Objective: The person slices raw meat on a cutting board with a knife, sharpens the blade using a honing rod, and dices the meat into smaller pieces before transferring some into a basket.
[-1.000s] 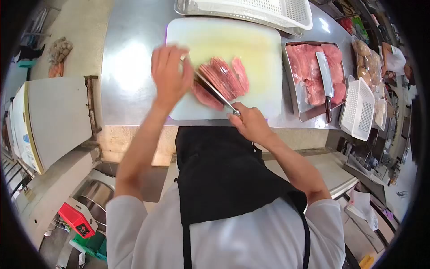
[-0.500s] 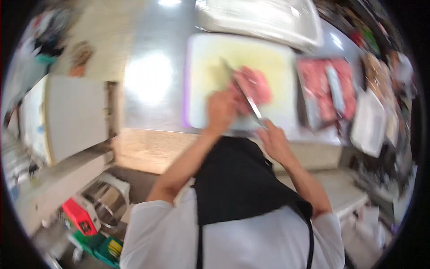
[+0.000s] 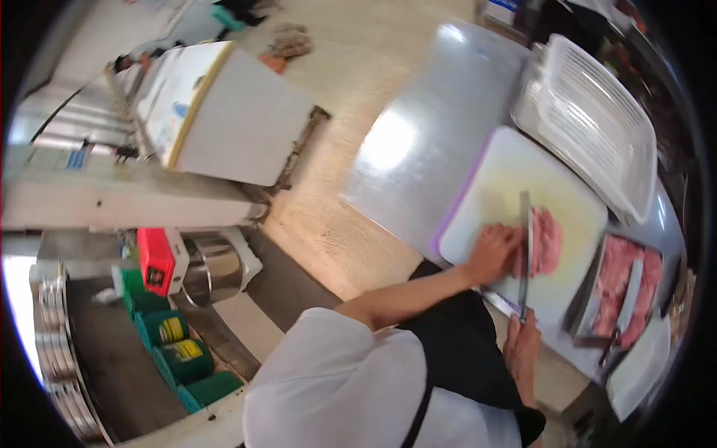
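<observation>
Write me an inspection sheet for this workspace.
Surface: metal table with glare; white cutting board with a yellowish patch.
Job's things: meat on the cutting board, knife at it.
Clutter: tray of meat with a second knife on top; large white basket.
Hands: left hand beside the knife, its hold unclear; right hand grips the knife.
Cables: none clearly made out.
Surroundings: red-and-white machine with a metal bowl; white cabinet.
</observation>
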